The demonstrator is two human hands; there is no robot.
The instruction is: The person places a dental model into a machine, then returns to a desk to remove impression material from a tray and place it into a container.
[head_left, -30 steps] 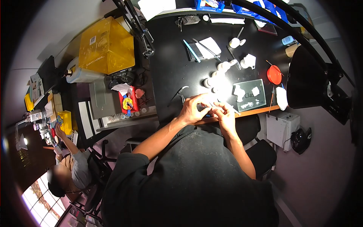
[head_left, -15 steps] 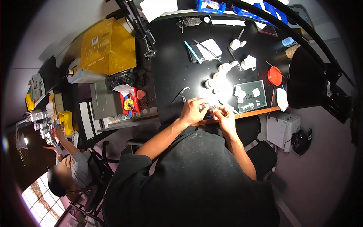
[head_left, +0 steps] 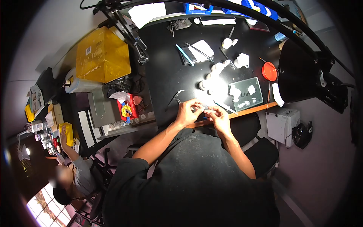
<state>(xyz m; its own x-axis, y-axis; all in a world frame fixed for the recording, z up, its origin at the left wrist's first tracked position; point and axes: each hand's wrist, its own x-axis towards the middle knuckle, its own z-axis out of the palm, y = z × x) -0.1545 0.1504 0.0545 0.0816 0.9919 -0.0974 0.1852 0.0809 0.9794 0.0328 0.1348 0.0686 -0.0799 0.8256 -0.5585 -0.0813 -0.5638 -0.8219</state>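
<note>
A small pale piece (head_left: 204, 109) sits between your two hands at the near edge of the desk (head_left: 166, 75); it is too small and too brightly lit to make out its shape; your left hand (head_left: 188, 112) curls its fingers (head_left: 196, 106) around it from one side, and your right hand (head_left: 217, 115) pinches toward it from the other, fingertips nearly meeting; whether the right hand also holds a thin tool (head_left: 224, 106) you cannot tell, though a slim tool lies just beside it.

Beyond your hands the black desk carries a cluster of white moulded pieces (head_left: 213, 73) under strong light; a green glass slab (head_left: 245, 92) with white bits on it lies to the right; a red round lid (head_left: 269, 71) lies farther right, near the black lamp head (head_left: 298, 72); a dark tray with a white cloth and long instruments (head_left: 194, 51) sits farther back; curved forceps (head_left: 174, 97) lie left of your left hand.

Left of the desk stands a yellow translucent box (head_left: 102, 55) and a red holder (head_left: 126, 108) with small items; at the far left another person (head_left: 75, 174) works at a cluttered bench (head_left: 49, 121); a window (head_left: 45, 204) glows low in that corner.
</note>
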